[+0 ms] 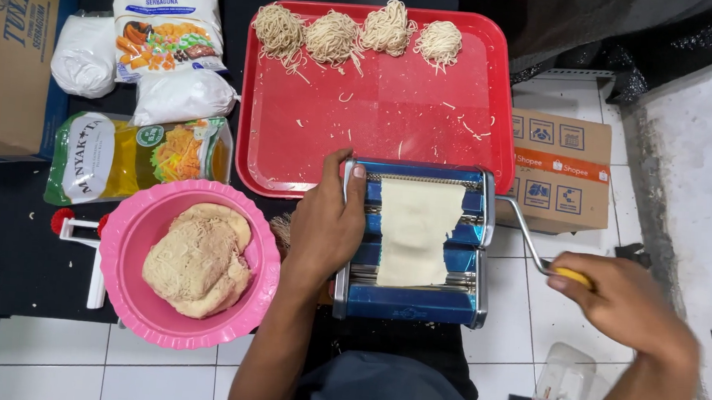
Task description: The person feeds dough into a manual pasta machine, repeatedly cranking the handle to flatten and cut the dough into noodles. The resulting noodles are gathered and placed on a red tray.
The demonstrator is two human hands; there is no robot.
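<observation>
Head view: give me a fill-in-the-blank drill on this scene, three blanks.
1. The left hand rests on the blue pasta machine, while the right hand holds its ____ crank handle.
2. The red tray carries ____ noodle nests.
3. The dough lump sits in a ____ bowl.

Missing: yellow; four; pink

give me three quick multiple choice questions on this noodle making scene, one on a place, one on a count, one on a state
1. Where does the pink bowl sit?
A. right of the pasta machine
B. left of the pasta machine
C. on the red tray

2. How many noodle nests lie on the red tray?
A. two
B. four
C. six

3. What does the right hand hold?
A. the crank handle
B. a bag
C. nothing

Answers: 1 B, the bowl is beside the left hand. 2 B, four nests line the far edge. 3 A, fingers wrap the yellow grip.
</observation>
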